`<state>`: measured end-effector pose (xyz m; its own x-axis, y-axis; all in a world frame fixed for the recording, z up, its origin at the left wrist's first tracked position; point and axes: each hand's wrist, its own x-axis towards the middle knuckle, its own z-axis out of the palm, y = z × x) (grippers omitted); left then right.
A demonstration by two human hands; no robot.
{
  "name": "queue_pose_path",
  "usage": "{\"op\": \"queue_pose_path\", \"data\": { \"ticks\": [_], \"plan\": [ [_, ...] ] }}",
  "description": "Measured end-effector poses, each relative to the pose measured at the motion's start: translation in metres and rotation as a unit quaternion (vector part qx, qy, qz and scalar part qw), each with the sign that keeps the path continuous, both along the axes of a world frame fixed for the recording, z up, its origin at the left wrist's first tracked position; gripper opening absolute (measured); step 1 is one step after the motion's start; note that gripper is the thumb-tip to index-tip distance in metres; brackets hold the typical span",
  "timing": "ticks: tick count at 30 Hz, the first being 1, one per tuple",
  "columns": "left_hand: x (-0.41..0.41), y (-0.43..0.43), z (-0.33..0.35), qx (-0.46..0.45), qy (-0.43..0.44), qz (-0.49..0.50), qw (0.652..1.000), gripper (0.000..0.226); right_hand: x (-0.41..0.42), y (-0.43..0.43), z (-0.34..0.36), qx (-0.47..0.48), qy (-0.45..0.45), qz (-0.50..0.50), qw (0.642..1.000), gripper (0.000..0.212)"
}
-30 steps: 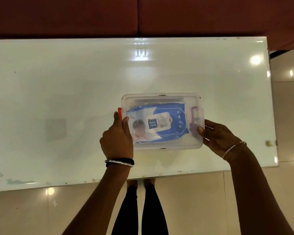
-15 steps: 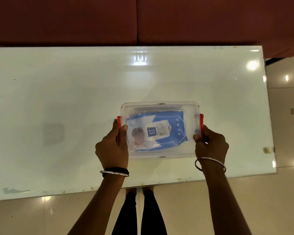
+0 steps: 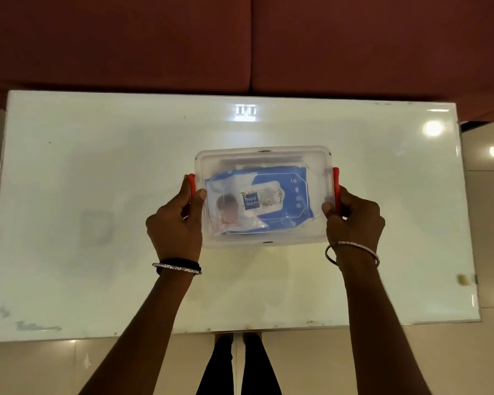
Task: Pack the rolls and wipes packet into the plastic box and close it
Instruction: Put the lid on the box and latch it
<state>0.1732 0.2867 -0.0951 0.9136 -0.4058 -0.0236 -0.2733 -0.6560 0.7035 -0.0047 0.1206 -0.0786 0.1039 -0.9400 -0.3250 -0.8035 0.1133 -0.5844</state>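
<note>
My left hand (image 3: 177, 223) and right hand (image 3: 354, 220) clamp the box (image 3: 263, 154) at its red clips (image 3: 192, 184); judged light, stiff, slick

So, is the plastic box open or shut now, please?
Shut. The clear lid sits on the box, the wipes packet shows through it, and the left hand and right hand grip the red clips.

There is one clear rectangular plastic box (image 3: 268, 244) on one white glass-topped table (image 3: 97, 166). The box has two red plastic latches, a left latch (image 3: 192, 185) and a right latch (image 3: 336, 186). One blue wipes packet (image 3: 283, 178) shows inside. There are two hands, the left hand (image 3: 176, 223) and the right hand (image 3: 354, 220). There are two silver bangles, a left bangle (image 3: 177, 268) and a right bangle (image 3: 354, 246), and one black wristband (image 3: 180, 262).
</note>
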Motion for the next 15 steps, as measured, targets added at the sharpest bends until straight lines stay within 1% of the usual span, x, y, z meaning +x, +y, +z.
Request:
{"op": "queue_pose_path", "data": {
  "ticks": [4, 7, 15],
  "plan": [
    [0.001, -0.005, -0.012, 0.006, -0.004, -0.01, 1.0, 0.037, -0.004, -0.002, -0.008, 0.014, 0.01, -0.006, 1.0, 0.041],
    [0.0, -0.004, -0.018, 0.009, -0.018, -0.013, 1.0, 0.036, -0.008, 0.0, -0.012, 0.03, -0.004, -0.021, 0.999, 0.041],
    [-0.004, -0.006, -0.02, 0.071, -0.03, -0.019, 0.997, 0.039, -0.009, 0.001, -0.012, 0.045, -0.011, -0.028, 0.999, 0.044]
  ]
}}
